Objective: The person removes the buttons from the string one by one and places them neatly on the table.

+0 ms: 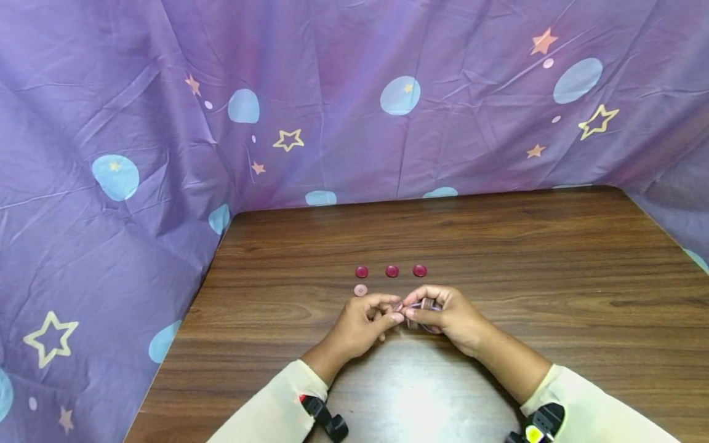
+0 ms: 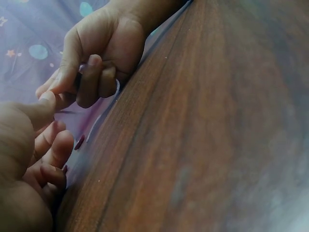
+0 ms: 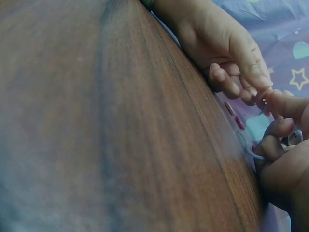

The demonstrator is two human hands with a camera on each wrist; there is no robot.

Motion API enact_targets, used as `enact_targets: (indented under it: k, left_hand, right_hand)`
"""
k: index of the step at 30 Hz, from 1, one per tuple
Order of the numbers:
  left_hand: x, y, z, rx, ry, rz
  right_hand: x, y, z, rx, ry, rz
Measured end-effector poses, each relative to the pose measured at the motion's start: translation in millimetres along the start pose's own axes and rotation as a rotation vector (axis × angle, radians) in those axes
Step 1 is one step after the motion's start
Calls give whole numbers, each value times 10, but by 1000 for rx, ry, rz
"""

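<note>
Both hands meet fingertip to fingertip above the wooden table (image 1: pixel 277 258). My left hand (image 1: pixel 360 326) pinches a small pale pink button (image 3: pixel 264 100), its holes visible in the right wrist view. My right hand (image 1: pixel 456 320) grips a thin purple cord (image 1: pixel 415 304) close to that button. Several buttons threaded on the cord form a short stack (image 1: pixel 428 304), tucked under the right hand's fingers. A loop of the cord (image 3: pixel 255 154) hangs below this hand. Fingers partly hide the cord's end at the button.
Beyond the hands, three dark red buttons (image 1: pixel 392 271) lie in a row. One pale pink button (image 1: pixel 360 290) lies just in front of the leftmost, near the left fingers. A purple patterned cloth (image 1: pixel 343 123) hangs behind the table and along its sides.
</note>
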State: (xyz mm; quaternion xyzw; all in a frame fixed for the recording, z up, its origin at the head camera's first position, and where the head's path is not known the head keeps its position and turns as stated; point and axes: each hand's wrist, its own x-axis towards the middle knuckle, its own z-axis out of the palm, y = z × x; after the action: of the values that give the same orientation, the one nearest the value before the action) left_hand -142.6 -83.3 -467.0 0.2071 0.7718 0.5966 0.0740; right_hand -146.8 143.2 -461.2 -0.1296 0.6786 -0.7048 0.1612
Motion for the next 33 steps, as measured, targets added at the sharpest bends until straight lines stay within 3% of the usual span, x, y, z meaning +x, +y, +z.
enact_targets:
  k: [11, 20, 33]
  left_hand:
    - [21, -44, -7, -19, -69, -27]
    - [15, -35, 2, -76, -9, 6]
    - [-5, -21, -2, -59, 45, 70]
  right_hand:
    - [1, 40, -13, 33, -35, -35]
    - [1, 21, -5, 38, -14, -22]
    - [8, -5, 10, 29, 68, 11]
